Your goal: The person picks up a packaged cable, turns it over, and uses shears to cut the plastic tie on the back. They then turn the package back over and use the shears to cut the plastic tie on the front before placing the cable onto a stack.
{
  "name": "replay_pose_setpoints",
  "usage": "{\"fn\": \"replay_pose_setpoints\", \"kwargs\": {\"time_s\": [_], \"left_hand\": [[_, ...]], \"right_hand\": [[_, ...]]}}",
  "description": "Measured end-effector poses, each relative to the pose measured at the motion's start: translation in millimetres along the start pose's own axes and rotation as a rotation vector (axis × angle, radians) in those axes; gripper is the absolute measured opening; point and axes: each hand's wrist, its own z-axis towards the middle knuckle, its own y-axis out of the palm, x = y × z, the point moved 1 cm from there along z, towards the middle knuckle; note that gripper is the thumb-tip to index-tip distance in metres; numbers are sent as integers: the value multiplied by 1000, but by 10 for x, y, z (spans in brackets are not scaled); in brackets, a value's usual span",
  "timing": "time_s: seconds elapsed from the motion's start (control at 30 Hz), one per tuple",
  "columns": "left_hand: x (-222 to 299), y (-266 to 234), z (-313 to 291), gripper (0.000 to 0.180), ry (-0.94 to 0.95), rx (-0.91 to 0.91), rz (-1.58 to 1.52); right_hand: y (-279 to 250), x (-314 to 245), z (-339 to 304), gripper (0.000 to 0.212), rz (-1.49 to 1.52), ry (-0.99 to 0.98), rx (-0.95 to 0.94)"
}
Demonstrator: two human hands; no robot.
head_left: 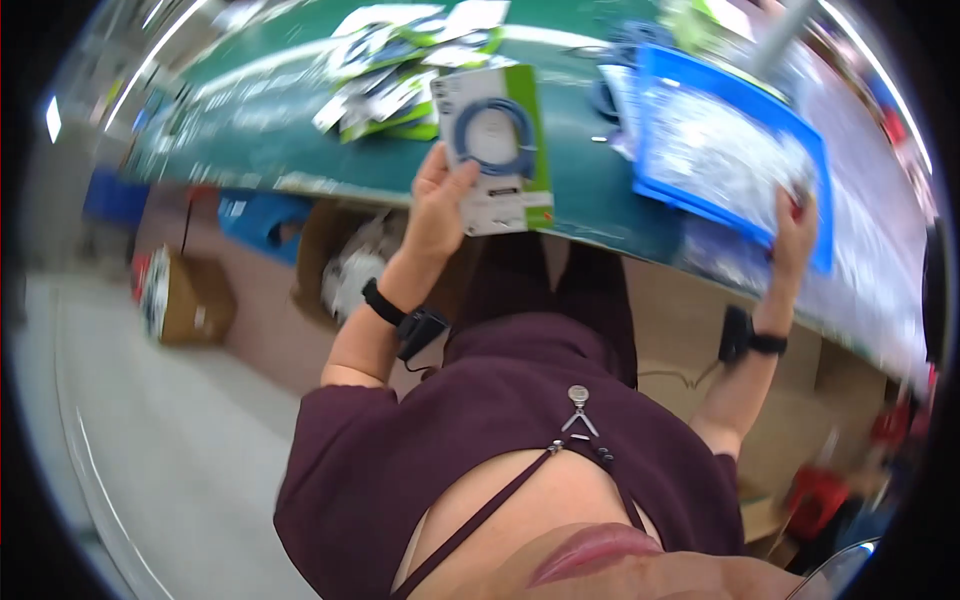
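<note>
My left hand [440, 205] grips a white and green cardboard package [500, 212] by its lower left edge. On the card's front sits a coiled blue cable [522, 130]; my thumb lies over the card beside the coil. Over at the right, my right hand [795, 225] is at the right end of a blue tray [640, 130]. The tray holds a heap of clear plastic pieces [710, 140], too blurred to name more exactly. My right fingers are drawn together, with a small dark reddish spot between them; what they hold cannot be made out.
More carded packages [390, 85] lie piled on the green table [260, 140] ahead. Clear plastic sheeting [860, 250] covers the right side. Beneath the table edge are a blue bin [262, 222] and an open carton [318, 265]; another cardboard box [190, 295] stands on the floor at left.
</note>
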Motion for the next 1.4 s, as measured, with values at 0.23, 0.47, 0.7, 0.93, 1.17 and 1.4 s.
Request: {"fn": "replay_pose_setpoints", "kwargs": {"time_s": [0.23,0.47,0.7,0.93,1.17,1.4], "left_hand": [[473,-2654,-1361,29,182,824,395],[638,-2211,-664,48,499,628,1663],[276,-2191,953,47,437,50,2129],[446,-1854,1247,44,170,-189,2039],[374,-305,740,35,-153,-112,284],[-167,975,407,46,-350,-447,134]], "right_hand": [[32,-473,-180,34,499,354,-117],[50,-665,-173,42,529,323,-192],[134,-1091,-368,39,571,296,-287],[-10,-1061,-483,43,529,260,-271],[188,-1493,-629,59,203,-55,-390],[299,-1492,-603,53,-358,-200,-263]]}}
